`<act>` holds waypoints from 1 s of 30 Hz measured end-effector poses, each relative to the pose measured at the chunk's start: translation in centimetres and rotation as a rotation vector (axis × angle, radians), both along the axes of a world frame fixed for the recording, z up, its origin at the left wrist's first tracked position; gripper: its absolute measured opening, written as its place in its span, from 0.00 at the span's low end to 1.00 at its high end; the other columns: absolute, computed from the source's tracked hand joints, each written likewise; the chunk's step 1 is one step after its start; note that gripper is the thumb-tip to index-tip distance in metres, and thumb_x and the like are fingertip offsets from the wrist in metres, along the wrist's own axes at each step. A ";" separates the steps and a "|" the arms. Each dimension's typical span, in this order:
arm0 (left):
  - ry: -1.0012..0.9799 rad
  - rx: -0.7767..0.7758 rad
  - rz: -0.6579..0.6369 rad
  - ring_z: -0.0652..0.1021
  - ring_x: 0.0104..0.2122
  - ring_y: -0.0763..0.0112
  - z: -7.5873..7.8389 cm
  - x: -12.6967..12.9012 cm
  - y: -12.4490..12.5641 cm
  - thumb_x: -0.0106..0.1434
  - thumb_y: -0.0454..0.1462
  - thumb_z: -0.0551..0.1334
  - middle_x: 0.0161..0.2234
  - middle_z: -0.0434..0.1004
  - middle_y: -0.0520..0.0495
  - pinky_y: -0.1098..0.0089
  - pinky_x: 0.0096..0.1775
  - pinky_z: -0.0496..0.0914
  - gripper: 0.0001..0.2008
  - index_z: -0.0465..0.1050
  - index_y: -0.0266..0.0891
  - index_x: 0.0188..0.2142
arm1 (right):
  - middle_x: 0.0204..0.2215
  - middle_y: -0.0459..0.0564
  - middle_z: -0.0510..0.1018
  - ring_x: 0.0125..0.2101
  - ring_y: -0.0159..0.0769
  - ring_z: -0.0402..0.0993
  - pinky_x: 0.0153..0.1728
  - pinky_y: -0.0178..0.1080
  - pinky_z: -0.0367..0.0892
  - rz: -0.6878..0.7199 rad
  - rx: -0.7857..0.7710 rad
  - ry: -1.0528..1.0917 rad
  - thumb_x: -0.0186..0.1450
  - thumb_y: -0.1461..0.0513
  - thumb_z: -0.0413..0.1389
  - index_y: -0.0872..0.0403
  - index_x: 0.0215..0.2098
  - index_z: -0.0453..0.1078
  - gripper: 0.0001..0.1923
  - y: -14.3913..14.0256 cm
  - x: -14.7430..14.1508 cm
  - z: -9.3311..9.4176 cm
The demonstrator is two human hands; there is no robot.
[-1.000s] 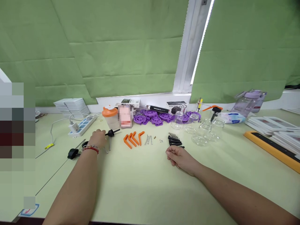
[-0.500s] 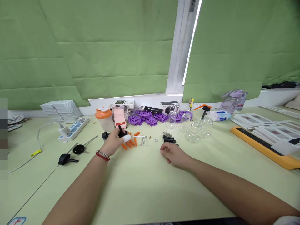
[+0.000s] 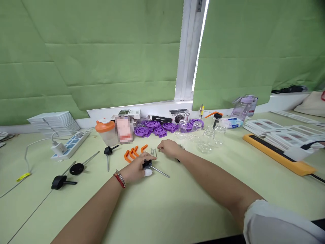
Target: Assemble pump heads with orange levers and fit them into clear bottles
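Near the middle of the table my left hand [image 3: 138, 166] is closed around a black round-headed part with a metal rod [image 3: 160, 171], the rod pointing right and toward me. White wrapping covers one of its fingertips. My right hand [image 3: 168, 148] is farther forward, its fingers pinched together beside several thin metal pins [image 3: 153, 152]; whatever is between the fingertips is too small to tell. Orange curved levers [image 3: 130, 154] lie just beyond my left hand. Springs [image 3: 181, 146] and black pieces are partly hidden behind my right forearm.
Similar black-headed rods [image 3: 108, 150] lie at left beside a power strip [image 3: 72, 145]. Along the back are an orange-lidded cup [image 3: 106, 132], a pixelated phone [image 3: 124, 130], purple plastic parts [image 3: 152, 125] and clear glass-like cups [image 3: 208, 135]. A yellow-orange bar [image 3: 279, 154] lies right.
My left hand has brought the black-headed rod toward me and to the right, away from the orange levers. My right hand has moved forward and left from the black pieces to the pins.
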State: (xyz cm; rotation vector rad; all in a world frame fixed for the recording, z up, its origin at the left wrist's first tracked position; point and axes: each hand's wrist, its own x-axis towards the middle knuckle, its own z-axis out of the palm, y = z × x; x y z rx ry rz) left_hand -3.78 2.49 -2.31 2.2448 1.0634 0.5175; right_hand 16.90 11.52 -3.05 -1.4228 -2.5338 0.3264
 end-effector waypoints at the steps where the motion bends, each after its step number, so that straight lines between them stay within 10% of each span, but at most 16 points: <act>1: 0.003 -0.014 -0.010 0.71 0.43 0.63 0.0 -0.2 0.1 0.55 0.35 0.61 0.45 0.65 0.45 0.62 0.47 0.65 0.25 0.65 0.45 0.53 | 0.38 0.49 0.78 0.38 0.39 0.71 0.32 0.34 0.59 -0.002 -0.002 -0.012 0.59 0.64 0.56 0.50 0.37 0.76 0.10 0.1 -0.2 -0.1; 14: -0.096 -0.238 0.027 0.72 0.43 0.63 0.2 -0.8 0.4 0.51 0.36 0.63 0.43 0.69 0.45 0.64 0.44 0.66 0.21 0.67 0.41 0.47 | 0.38 0.54 0.77 0.38 0.39 0.71 0.33 0.35 0.59 -0.072 -0.008 0.032 0.60 0.67 0.54 0.56 0.33 0.73 0.06 -0.3 -0.6 -0.1; 23: 0.011 -0.079 0.054 0.69 0.31 0.70 0.5 -0.2 0.1 0.49 0.38 0.65 0.33 0.67 0.51 0.72 0.32 0.64 0.17 0.63 0.40 0.38 | 0.31 0.48 0.76 0.30 0.31 0.70 0.29 0.32 0.61 -0.096 -0.082 0.314 0.67 0.62 0.45 0.53 0.34 0.65 0.08 -5.3 2.5 0.9; 30: 0.005 0.058 -0.139 0.71 0.36 0.69 0.1 1.1 -0.4 0.55 0.31 0.58 0.39 0.69 0.45 0.70 0.40 0.66 0.06 0.69 0.38 0.34 | 0.20 0.43 0.70 0.14 0.24 0.60 0.16 0.30 0.56 -0.246 -0.649 0.916 0.66 0.59 0.47 0.54 0.29 0.60 0.09 -10.2 5.1 -2.0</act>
